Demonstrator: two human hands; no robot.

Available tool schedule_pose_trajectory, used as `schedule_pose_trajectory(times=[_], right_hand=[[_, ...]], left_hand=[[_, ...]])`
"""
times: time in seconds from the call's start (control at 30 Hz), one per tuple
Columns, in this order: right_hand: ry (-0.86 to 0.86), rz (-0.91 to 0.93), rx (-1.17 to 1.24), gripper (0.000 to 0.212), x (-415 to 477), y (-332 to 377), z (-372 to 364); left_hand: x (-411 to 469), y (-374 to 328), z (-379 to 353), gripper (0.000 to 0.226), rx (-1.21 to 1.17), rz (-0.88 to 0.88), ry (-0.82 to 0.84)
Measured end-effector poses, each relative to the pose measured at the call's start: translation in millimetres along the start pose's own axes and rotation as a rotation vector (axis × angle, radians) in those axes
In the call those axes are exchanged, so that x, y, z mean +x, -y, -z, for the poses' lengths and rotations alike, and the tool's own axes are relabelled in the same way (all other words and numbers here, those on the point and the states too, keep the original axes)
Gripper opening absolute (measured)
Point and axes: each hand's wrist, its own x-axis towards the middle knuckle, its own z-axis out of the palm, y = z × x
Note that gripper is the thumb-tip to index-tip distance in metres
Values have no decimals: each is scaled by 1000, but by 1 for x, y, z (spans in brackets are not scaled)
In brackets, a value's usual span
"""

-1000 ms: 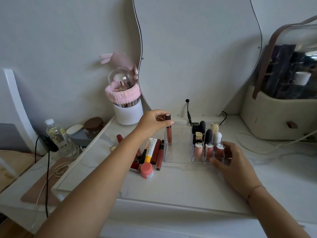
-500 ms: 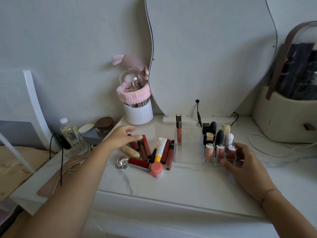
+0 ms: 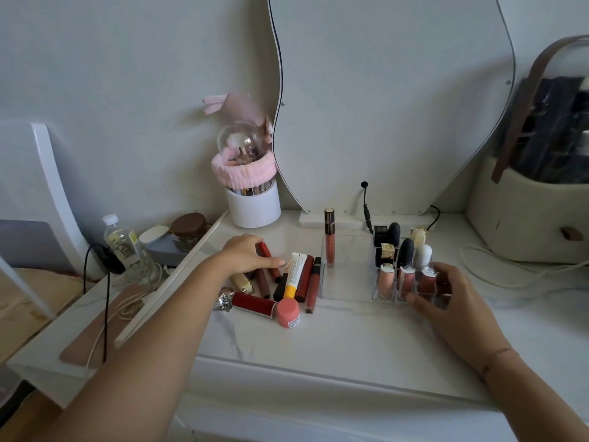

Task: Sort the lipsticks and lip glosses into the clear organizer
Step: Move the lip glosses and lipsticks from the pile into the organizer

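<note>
While right hand (image 3: 452, 301) grips organizer (image 3: 347, 275) — left hand (image 3: 245, 256) touches lipsticks (image 3: 274, 272)

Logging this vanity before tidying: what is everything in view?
clear organizer: one, transparent, centre.
lip gloss: one, coral, upright in organizer's left section.
lipsticks: about nine, mixed colours, organizer's right slots.
loose lip products: about nine, mostly red, left of organizer.
brush holder: one, white, pink band, back left.
mirror: one, white-edged, against wall.
water bottle: one, clear, far left.
jar: one, brown lid, beside bottle.
storage case: one, beige, far right.
left hand: rests on loose lip products.
right hand: grips organizer's right front corner.
</note>
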Motion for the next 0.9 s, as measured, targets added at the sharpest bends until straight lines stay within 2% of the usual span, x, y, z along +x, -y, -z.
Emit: schedule_pose_trajectory(times=[0.07,0.27,0.43,0.57,0.9], right_hand=[[2,0,-6,62,0,0,0],[-2,3,-8,61,-1,0,1],[3,0,-15,63,0,1,1],[8,-6,-18,63,-2,2,1],[-18,-5,-19,58,-1,3,1]], left_hand=[[5,-4,-3,75,19,-4,-19],[17,-7,-11,95,236,41,-82],[25,1,-5,66,206,128,-207],[32,5,-1,38,-21,158,-206],[39,-6,-5,18,-102,230,-350]])
